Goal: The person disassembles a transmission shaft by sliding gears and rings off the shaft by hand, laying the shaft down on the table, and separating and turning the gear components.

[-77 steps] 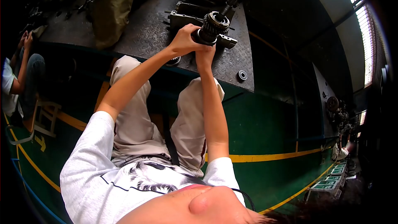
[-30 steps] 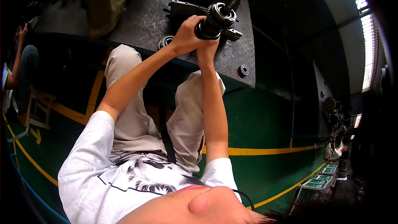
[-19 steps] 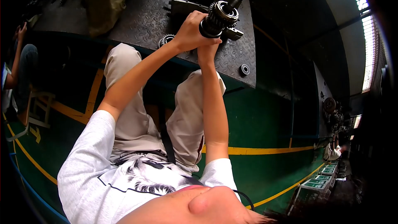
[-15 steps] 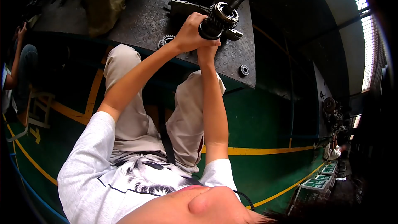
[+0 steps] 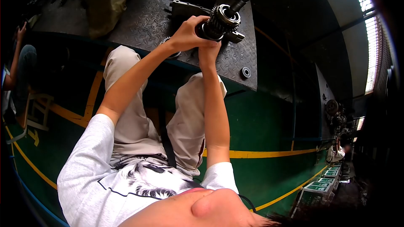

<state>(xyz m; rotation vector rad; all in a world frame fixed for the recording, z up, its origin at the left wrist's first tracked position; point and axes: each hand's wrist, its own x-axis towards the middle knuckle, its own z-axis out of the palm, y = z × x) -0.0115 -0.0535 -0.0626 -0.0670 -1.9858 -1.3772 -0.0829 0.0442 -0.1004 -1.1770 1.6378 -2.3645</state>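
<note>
A dark metal gear shaft (image 5: 219,23) with toothed gears and a bright bearing ring is held up over the near edge of the metal-plate table, its thin splined end pointing away to the upper right. My left hand (image 5: 188,34) grips the near end of the gears, thumb and fingers curved around it from the left. Just below, my right hand (image 5: 209,49) closes on the same end from underneath; most of its fingers are hidden. A loose toothed gear (image 5: 166,40) lies on the table, partly behind my left wrist. Near the table's right corner sits a small bearing (image 5: 245,72).
On the textured metal table (image 5: 145,25) stands an open metal housing (image 5: 191,6) beyond my hands. A brown cloth (image 5: 108,4) hangs over the table's left part. Another person's arm (image 5: 16,54) shows at far left, near a chair (image 5: 40,111).
The gear shaft and both hands have shifted slightly left in the picture, along with the whole view. My left thumb and fingers have changed position a little on the shaft's near end.
</note>
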